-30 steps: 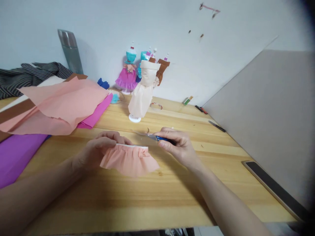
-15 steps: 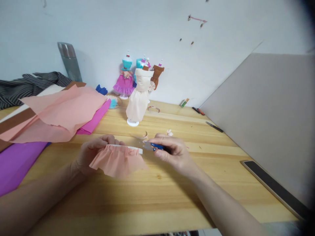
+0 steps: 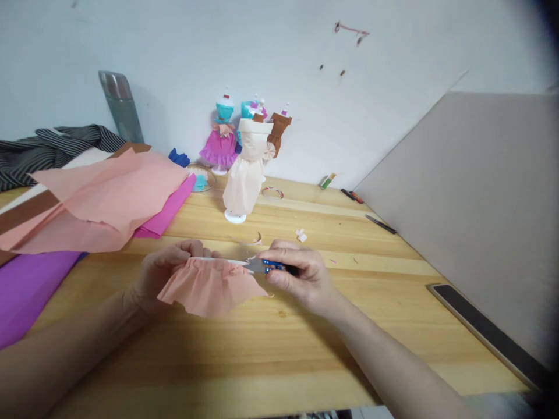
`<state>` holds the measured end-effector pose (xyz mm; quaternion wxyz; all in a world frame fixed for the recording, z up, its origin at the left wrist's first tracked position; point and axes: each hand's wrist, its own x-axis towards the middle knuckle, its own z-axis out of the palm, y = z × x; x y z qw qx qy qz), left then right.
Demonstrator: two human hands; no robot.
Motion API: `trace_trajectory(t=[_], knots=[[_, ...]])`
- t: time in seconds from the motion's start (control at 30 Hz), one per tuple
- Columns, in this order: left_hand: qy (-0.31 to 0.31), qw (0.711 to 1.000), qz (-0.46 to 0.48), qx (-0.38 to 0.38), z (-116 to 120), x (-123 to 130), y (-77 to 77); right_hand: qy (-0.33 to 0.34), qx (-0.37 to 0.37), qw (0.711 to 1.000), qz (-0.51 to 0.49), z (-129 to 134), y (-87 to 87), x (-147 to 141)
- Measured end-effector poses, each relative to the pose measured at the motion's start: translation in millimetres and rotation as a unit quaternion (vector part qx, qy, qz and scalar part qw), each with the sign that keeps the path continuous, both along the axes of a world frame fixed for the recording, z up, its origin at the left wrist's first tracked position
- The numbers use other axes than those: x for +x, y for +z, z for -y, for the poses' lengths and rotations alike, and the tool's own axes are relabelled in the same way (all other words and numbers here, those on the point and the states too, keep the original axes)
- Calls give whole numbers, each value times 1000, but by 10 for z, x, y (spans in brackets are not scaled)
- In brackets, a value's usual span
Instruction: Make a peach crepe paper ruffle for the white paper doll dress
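My left hand [image 3: 163,273] pinches the left end of a gathered peach paper ruffle [image 3: 213,288], which has a white strip [image 3: 218,261] along its top edge. The ruffle hangs down over the table. Closed around a pair of blue-handled thread snips [image 3: 271,266], my right hand [image 3: 303,276] points the blades left. The blades are at the right end of the white strip; whether they cut into it I cannot tell. Beyond the hands stands a small dress form in a cream dress [image 3: 247,180] on a round white base.
Peach paper sheets [image 3: 113,198], with purple sheets [image 3: 39,291], cover the left side. Behind are more dressed forms [image 3: 219,142] and a grey bottle [image 3: 122,107]. A bracelet [image 3: 273,192], paper scraps [image 3: 301,235], a dark pen-like tool [image 3: 381,224] and a phone [image 3: 484,334] lie rightward.
My right hand has moved slightly left, bringing the snips' blades from beside the white strip to its right end. My left hand and the ruffle have barely moved.
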<state>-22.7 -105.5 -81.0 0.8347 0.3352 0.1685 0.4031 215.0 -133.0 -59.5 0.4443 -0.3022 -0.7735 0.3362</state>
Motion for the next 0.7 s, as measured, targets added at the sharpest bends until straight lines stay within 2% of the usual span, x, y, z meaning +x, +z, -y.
trace_trajectory(t=[0.27, 0.33, 0.4, 0.53, 0.6, 0.7], knots=[[4, 1000, 9, 11, 6, 15, -9, -9, -70, 997, -15, -52, -54, 17], [11, 1000, 4, 20, -11, -3, 1, -23, -99, 994, 41, -119, -62, 82], [11, 999, -8, 52, -39, -32, -6, -44, -103, 982, 152, -192, -79, 146], [-13, 988, -89, 123, -92, -89, -72, -93, -52, 921, 374, -266, -123, 204], [-16, 975, -139, 172, -99, -100, -109, -79, -39, 901, 426, -254, -122, 202], [-35, 943, -194, 267, -76, -90, -126, -76, 15, 889, 452, -207, -88, 186]])
